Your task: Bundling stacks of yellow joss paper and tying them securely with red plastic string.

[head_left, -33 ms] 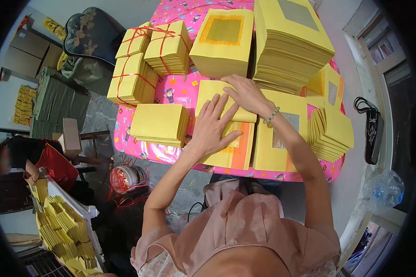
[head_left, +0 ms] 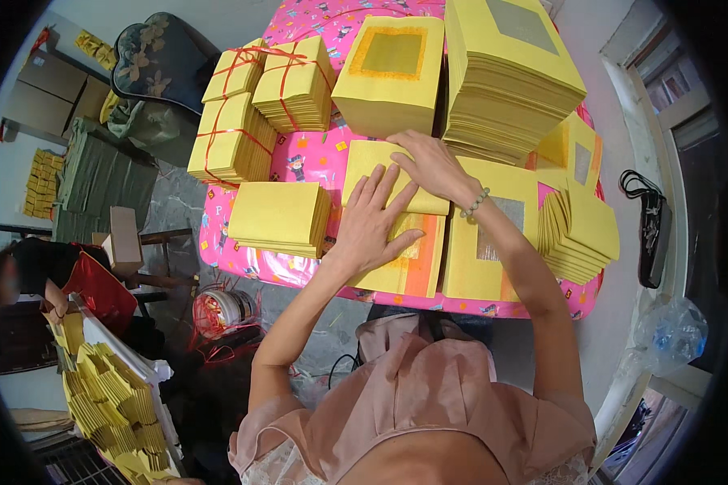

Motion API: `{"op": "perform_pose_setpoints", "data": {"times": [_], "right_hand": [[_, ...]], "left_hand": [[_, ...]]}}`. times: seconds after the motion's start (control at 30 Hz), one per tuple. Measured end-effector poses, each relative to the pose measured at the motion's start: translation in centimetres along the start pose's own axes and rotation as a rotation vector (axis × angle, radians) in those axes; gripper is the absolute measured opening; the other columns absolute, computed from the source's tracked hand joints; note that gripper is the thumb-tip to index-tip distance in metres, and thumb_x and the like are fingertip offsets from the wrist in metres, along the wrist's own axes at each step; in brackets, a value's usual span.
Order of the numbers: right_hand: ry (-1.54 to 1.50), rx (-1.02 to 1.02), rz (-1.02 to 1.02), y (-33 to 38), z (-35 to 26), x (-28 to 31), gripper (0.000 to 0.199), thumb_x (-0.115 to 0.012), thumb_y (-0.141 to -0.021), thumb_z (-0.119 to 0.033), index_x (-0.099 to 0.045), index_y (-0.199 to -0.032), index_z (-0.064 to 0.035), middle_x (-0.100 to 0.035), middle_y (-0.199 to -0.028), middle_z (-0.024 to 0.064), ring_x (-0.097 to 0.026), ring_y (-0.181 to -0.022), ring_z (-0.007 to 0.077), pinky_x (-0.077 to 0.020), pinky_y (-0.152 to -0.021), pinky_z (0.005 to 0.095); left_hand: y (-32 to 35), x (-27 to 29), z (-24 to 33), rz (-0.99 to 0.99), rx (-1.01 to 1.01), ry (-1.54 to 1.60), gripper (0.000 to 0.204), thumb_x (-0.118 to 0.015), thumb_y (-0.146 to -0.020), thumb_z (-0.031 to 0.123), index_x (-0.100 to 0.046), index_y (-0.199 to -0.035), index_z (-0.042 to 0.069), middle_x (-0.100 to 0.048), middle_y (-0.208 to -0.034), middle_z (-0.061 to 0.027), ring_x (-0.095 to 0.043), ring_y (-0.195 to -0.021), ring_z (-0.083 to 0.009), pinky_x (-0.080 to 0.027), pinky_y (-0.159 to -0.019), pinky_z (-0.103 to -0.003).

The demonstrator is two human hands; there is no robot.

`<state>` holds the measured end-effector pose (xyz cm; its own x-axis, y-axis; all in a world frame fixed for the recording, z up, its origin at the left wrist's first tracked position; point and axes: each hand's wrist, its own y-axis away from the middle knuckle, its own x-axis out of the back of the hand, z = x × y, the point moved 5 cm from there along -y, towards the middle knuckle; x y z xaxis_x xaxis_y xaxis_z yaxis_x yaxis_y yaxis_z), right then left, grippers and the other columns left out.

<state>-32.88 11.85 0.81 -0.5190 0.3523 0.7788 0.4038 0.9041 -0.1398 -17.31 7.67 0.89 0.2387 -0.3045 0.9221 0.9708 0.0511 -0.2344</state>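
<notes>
Directly before me lies a yellow paper sheet with an orange-bordered patch [head_left: 416, 255], its far part folded over toward me as a flap [head_left: 366, 158]. My left hand [head_left: 372, 222] lies flat on the sheet and flap with its fingers spread. On the flap's far right part rests my right hand [head_left: 437, 166], a beaded bracelet at its wrist. Its fingers are bent and its thumb stands apart, with nothing seen in its grasp. Another yellow sheet with a silvery patch [head_left: 500, 230] lies under my right forearm. A pile of folded yellow paper [head_left: 275, 214] sits left of my left hand.
Tall yellow paper stacks [head_left: 501, 105] stand at the back of the pink patterned table [head_left: 295, 153]. Bundles tied with red string [head_left: 233, 141] sit at far left, fanned folded sheets [head_left: 578, 234] at right. Lower left, another person's hand [head_left: 57, 303] is beside a box of folded paper [head_left: 113, 396].
</notes>
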Motion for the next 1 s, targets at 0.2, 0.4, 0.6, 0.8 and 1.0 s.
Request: {"op": "perform_pose_setpoints", "data": {"times": [0.2, 0.4, 0.6, 0.8, 1.0], "right_hand": [[0.002, -0.025, 0.0, 0.3, -0.3, 0.1, 0.036, -0.055, -0.097, -0.021, -0.057, -0.126, 0.0003, -0.061, -0.117, 0.0188, -0.058, -0.109, 0.0383, -0.0461, -0.095, 0.0447], [0.15, 0.139, 0.189, 4.9, -2.3, 0.8, 0.039, -0.055, -0.095, -0.015, -0.053, -0.131, 0.0006, -0.055, -0.132, 0.0185, -0.048, -0.127, 0.0368, -0.0377, -0.107, 0.0466], [0.273, 0.1, 0.1, 10.8, -3.3, 0.1, 0.05, -0.056, -0.094, -0.016, -0.045, -0.14, 0.0008, -0.049, -0.142, 0.0185, -0.04, -0.136, 0.0368, -0.0294, -0.114, 0.0491], [0.258, 0.066, 0.028, 12.5, -3.8, -0.4, 0.06, -0.056, -0.095, -0.021, -0.037, -0.146, 0.0027, -0.036, -0.153, 0.0194, -0.028, -0.145, 0.0358, -0.0252, -0.117, 0.05], [0.234, 0.055, 0.011, 12.7, -3.7, -0.5, 0.063, -0.055, -0.096, -0.026, -0.034, -0.149, 0.0006, -0.033, -0.155, 0.0174, -0.026, -0.146, 0.0345, -0.0235, -0.117, 0.0523]], "left_hand": [[0.0, -0.1, 0.0, -0.007, 0.002, 0.007, 0.072, -0.058, -0.09, 0.055, -0.042, -0.149, 0.015, -0.033, -0.153, -0.024, -0.028, -0.142, -0.0448, -0.024, -0.115, -0.055], [0.0, 0.0, 0.0, -0.001, 0.0, 0.011, 0.072, -0.058, -0.09, 0.055, -0.043, -0.147, 0.014, -0.033, -0.153, -0.025, -0.028, -0.142, -0.045, -0.025, -0.115, -0.054], [0.0, 0.0, 0.1, 0.003, -0.004, 0.0, 0.072, -0.058, -0.09, 0.055, -0.044, -0.147, 0.013, -0.034, -0.152, -0.0249, -0.028, -0.142, -0.0446, -0.025, -0.115, -0.054], [-0.1, 0.1, 0.3, -0.005, -0.008, -0.009, 0.072, -0.059, -0.09, 0.053, -0.043, -0.147, 0.013, -0.033, -0.153, -0.0246, -0.028, -0.143, -0.0444, -0.025, -0.115, -0.055], [-0.1, 0.1, 0.3, -0.015, -0.006, -0.011, 0.071, -0.06, -0.089, 0.052, -0.044, -0.148, 0.015, -0.033, -0.154, -0.0244, -0.028, -0.143, -0.0446, -0.025, -0.115, -0.055]]}}
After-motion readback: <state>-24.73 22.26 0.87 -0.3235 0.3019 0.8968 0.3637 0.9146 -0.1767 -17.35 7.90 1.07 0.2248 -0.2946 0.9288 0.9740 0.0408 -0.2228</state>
